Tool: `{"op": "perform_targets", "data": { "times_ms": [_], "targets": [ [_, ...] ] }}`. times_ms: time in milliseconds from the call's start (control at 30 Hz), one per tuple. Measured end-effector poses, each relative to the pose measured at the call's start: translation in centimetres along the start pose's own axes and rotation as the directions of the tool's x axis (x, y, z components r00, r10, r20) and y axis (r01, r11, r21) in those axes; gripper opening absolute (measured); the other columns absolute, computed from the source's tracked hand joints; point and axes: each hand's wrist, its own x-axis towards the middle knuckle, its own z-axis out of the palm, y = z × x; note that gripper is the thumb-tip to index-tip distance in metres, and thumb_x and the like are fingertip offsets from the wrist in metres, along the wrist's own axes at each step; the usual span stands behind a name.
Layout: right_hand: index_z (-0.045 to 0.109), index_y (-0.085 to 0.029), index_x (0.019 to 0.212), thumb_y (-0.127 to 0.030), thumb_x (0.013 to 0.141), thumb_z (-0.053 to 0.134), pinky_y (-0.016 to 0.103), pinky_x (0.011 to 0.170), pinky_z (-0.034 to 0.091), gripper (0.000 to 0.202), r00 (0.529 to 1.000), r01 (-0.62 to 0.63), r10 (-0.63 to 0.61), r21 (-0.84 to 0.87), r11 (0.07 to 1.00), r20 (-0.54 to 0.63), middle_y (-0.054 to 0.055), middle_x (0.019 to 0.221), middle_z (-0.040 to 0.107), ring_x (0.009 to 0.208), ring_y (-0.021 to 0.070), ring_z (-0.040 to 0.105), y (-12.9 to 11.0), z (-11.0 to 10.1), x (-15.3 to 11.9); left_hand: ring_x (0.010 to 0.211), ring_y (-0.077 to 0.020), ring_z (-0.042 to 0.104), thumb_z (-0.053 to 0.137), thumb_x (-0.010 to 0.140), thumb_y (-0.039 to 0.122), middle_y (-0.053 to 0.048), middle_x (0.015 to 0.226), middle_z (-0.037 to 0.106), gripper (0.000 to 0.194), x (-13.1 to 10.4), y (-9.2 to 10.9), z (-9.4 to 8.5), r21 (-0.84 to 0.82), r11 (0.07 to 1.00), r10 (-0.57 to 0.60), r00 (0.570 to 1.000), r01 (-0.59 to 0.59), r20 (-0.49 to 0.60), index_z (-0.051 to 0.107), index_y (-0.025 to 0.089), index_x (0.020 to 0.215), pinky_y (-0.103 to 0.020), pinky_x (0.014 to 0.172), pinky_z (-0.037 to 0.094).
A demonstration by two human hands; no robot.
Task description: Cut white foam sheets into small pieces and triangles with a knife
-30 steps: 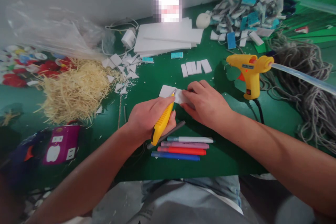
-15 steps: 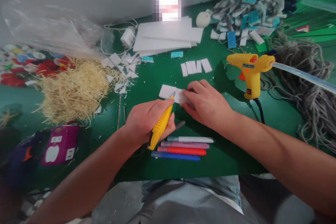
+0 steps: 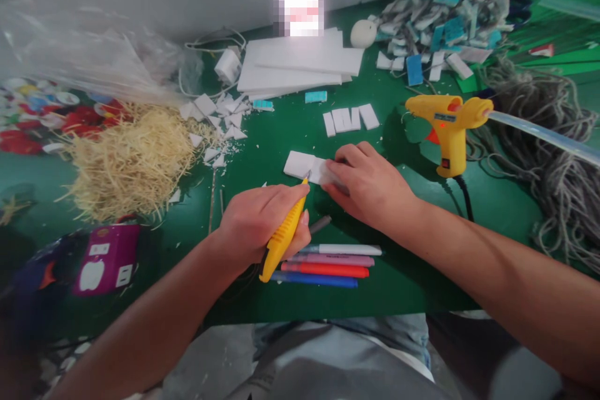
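Note:
My left hand [image 3: 262,222] is closed round a yellow craft knife [image 3: 285,231], its tip at the near edge of a white foam piece [image 3: 300,164]. My right hand [image 3: 372,181] presses the right end of the white foam with bent fingers, which hide part of it. Several small white strips [image 3: 349,119] lie beyond my right hand. Markers in white, pink, red [image 3: 328,270] and blue lie in a row nearer my body.
A yellow glue gun [image 3: 450,131] stands at the right, beside grey yarn [image 3: 553,137]. Straw [image 3: 135,159] and white scraps lie left. White sheets [image 3: 300,65] and a heap of foam pieces [image 3: 450,12] are at the back. A purple box [image 3: 107,259] sits front left.
My left hand and the knife have moved slightly toward my body, the tip sliding down to the foam's near edge. My right hand has stayed in place.

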Motion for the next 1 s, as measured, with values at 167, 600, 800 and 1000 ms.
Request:
{"op": "perform_targets", "data": {
  "times_ms": [167,600,800,1000],
  "targets": [
    [0.077,-0.010,0.112,-0.024,0.102,0.056,0.042,0.084,0.048,0.027,1.000,-0.002,0.002,0.000,1.000,-0.001,0.019,0.114,0.067,0.100,0.0296,0.050,0.08,0.16,-0.03,0.065,-0.0204,0.078,0.054,0.089,0.016,-0.002,0.083,0.083,0.026,0.12,0.16,-0.29,-0.005,1.000,-0.023,0.999,0.023,0.036,0.070,0.022,0.108,-0.029,0.059,0.067],
    [0.077,-0.009,0.114,-0.025,0.104,0.055,0.042,0.086,0.048,0.029,0.999,-0.019,0.019,-0.007,1.000,0.041,0.020,0.115,0.068,0.101,0.0301,0.051,-0.17,-0.33,0.14,0.058,-0.0170,0.074,0.052,0.086,0.012,-0.003,0.074,0.079,0.025,0.00,-0.06,-0.62,0.009,0.999,0.038,0.996,-0.039,0.075,0.070,0.014,0.103,-0.025,0.056,0.060],
    [0.077,-0.012,0.113,-0.026,0.104,0.054,0.041,0.085,0.047,0.028,1.000,0.012,-0.012,-0.011,1.000,-0.021,0.018,0.112,0.068,0.099,0.0290,0.050,-0.03,0.09,0.00,0.057,-0.0184,0.074,0.051,0.086,0.012,-0.005,0.074,0.079,0.024,0.15,0.10,-0.75,0.017,0.999,0.047,0.996,-0.049,0.078,0.071,0.010,0.100,-0.027,0.054,0.061],
    [0.077,-0.011,0.112,-0.026,0.105,0.054,0.041,0.086,0.048,0.029,1.000,0.004,-0.004,-0.015,1.000,-0.003,0.019,0.113,0.068,0.100,0.0292,0.051,0.00,0.12,0.01,0.057,-0.0170,0.075,0.052,0.087,0.011,-0.006,0.073,0.079,0.023,0.08,-0.10,-0.86,0.008,0.997,0.075,0.994,-0.076,0.082,0.071,0.010,0.099,-0.024,0.055,0.060]
  ]
}}
